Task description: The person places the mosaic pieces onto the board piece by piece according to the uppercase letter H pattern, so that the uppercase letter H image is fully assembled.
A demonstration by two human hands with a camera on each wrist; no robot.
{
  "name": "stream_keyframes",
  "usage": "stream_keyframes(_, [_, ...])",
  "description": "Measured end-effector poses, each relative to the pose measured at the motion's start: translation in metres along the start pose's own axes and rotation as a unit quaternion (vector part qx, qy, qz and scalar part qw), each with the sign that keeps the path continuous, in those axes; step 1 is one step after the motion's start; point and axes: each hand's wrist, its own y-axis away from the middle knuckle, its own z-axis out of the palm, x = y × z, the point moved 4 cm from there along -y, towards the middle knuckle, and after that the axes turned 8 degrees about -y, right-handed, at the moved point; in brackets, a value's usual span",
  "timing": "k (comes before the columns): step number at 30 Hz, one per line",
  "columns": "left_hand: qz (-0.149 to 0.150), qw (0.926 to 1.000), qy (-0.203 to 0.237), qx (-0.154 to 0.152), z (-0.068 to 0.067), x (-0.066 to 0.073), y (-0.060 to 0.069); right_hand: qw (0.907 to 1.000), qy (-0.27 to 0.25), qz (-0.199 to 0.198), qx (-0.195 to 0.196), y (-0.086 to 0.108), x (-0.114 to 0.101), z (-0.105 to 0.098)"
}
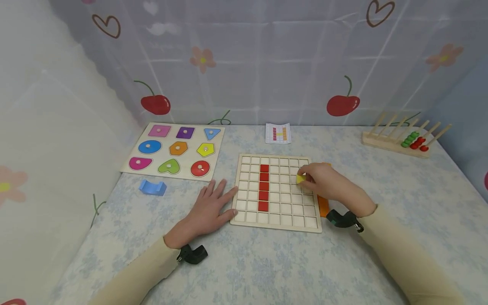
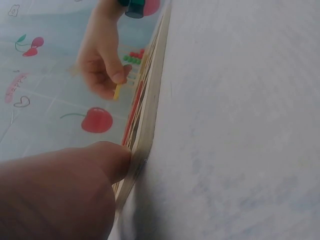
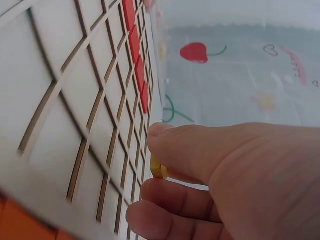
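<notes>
A wooden grid board (image 1: 286, 227) lies on the table, with a vertical column of several red squares (image 1: 264, 186) in its cells. My right hand (image 1: 331, 184) pinches a yellow square (image 1: 300, 178) between thumb and fingers over the board's right part; in the right wrist view the yellow piece (image 3: 158, 168) shows between the thumb and curled fingers. With fingers spread, my left hand (image 1: 209, 208) touches the board's left edge; its thumb (image 2: 117, 160) rests against that edge in the left wrist view.
Orange pieces (image 1: 323, 206) lie at the board's right edge, partly under my right hand. Behind the board is a small pattern card (image 1: 278, 134). A shape puzzle (image 1: 174, 149) and a blue block (image 1: 152, 187) are at left; a peg rack with beads (image 1: 396, 145) stands at back right.
</notes>
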Motion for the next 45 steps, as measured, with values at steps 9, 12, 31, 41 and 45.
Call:
stream_keyframes(9, [-0.001, 1.0000, 0.001, -0.002, -0.001, 0.002, 0.000, 0.9997, -0.001, -0.018, -0.016, -0.019, -0.020, 0.014])
stream_keyframes(12, [-0.003, 1.0000, 0.001, -0.003, -0.001, 0.002, -0.001, 0.9993, 0.000, -0.029, -0.023, -0.023, -0.024, 0.018])
stream_keyframes(31, [-0.003, 1.0000, -0.005, 0.001, -0.001, 0.002, 0.000, 0.9983, -0.002, -0.029, -0.051, -0.034, -0.038, 0.031])
stream_keyframes(41, [0.000, 1.0000, -0.003, 0.004, -0.002, 0.002, -0.001, 0.9978, 0.001, -0.053, -0.040, -0.036, -0.040, 0.037])
stream_keyframes(45, [0.000, 1.0000, -0.003, 0.003, -0.002, 0.003, -0.001, 0.9976, -0.009, -0.054, -0.042, -0.036, -0.040, 0.038])
